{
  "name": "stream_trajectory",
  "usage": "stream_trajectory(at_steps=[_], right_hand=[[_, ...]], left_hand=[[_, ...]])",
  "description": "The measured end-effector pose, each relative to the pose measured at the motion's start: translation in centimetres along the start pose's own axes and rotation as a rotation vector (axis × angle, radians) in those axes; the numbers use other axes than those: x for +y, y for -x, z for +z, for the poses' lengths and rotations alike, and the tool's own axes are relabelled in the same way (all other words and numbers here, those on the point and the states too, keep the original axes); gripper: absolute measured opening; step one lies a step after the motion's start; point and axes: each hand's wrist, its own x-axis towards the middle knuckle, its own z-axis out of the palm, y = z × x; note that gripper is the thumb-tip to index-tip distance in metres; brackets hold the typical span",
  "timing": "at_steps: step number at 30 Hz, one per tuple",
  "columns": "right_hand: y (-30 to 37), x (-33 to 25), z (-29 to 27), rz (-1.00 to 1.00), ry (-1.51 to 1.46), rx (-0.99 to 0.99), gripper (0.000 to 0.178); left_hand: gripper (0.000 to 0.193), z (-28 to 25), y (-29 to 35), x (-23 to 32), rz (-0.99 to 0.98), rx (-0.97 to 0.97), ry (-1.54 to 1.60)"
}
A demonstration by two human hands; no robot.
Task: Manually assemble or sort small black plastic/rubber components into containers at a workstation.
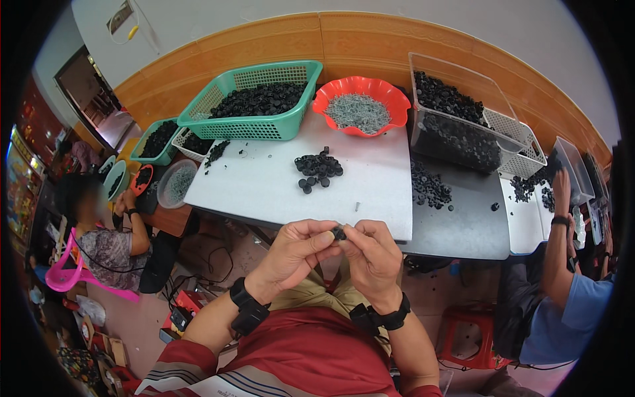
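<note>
Both hands meet in front of my body, just off the near edge of the white board [278, 188]. My left hand [301, 250] pinches a small black round part [338, 233] between thumb and forefinger. From the other side my right hand [372, 255] grips the same part with its fingertips, which partly cover it. Beyond the hands, a loose heap of small black round parts [319, 165] lies on the board. A single small grey screw-like piece [358, 206] rests nearer the board's front edge.
At the back stand a green basket [251, 128] of black parts, a red scalloped bowl [397, 118] of grey metal pieces and a clear bin [456, 135] of black parts. One person [109, 245] sits at left; another person's arm [561, 198] works at right. A red stool [466, 334] is below.
</note>
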Motion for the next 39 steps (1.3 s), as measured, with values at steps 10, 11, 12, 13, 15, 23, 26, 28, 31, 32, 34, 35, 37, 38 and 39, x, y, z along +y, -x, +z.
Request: stream_trajectory(at_steps=[10,11,12,13,15,23,26,28,31,32,34,35,37,38,39], right_hand=[[0.3,0.0,-0.9,-0.087,0.083,-0.015,0.040],[0.4,0.0,-0.9,-0.092,0.088,-0.017,0.040],[0.4,0.0,-1.0,-0.093,0.088,-0.016,0.040],[0.5,0.0,-1.1,-0.091,0.091,-0.021,0.040],[0.6,-0.1,-1.3,-0.088,0.095,-0.025,0.039],[0.9,-0.3,-1.6,-0.078,0.105,-0.037,0.037],[1.2,-0.1,-1.5,-0.076,0.110,-0.027,0.036],[1.3,0.0,-1.6,-0.065,0.104,-0.033,0.036],[1.2,-0.1,-1.8,-0.042,0.084,-0.049,0.034],[1.1,-0.2,-1.9,-0.031,0.071,-0.058,0.033],[1.0,-0.4,-2.0,-0.015,0.068,-0.064,0.030],[1.0,-0.5,-2.0,-0.001,0.063,-0.070,0.028],[1.1,-0.5,-2.0,0.011,0.057,-0.067,0.026],[1.2,-0.5,-2.1,0.023,0.049,-0.065,0.025],[1.1,-0.6,-2.1,0.023,0.050,-0.064,0.025]], left_hand=[[0.023,1.1,0.5,-0.8,0.005,0.080,-0.052],[0.023,1.3,0.6,-0.9,0.001,0.101,-0.065],[0.023,1.4,0.7,-0.9,-0.004,0.121,-0.077],[0.023,1.5,0.7,-1.0,-0.005,0.120,-0.078],[0.024,1.7,0.8,-1.0,0.001,0.115,-0.080],[0.024,1.8,0.9,-1.7,0.013,0.118,-0.101],[0.024,1.9,0.9,-1.8,0.019,0.114,-0.118],[0.024,2.0,1.0,-1.8,0.023,0.113,-0.131],[0.024,2.1,1.1,-1.7,0.034,0.111,-0.186],[0.023,2.1,1.1,-1.7,0.051,0.100,-0.210],[0.021,2.2,1.2,-1.6,0.067,0.088,-0.232],[0.021,2.2,1.2,-1.6,0.064,0.089,-0.223],[0.020,2.2,1.2,-1.7,0.061,0.090,-0.215],[0.022,2.0,1.2,-1.8,0.060,0.082,-0.211],[0.024,1.9,1.2,-2.0,0.059,0.074,-0.208]])
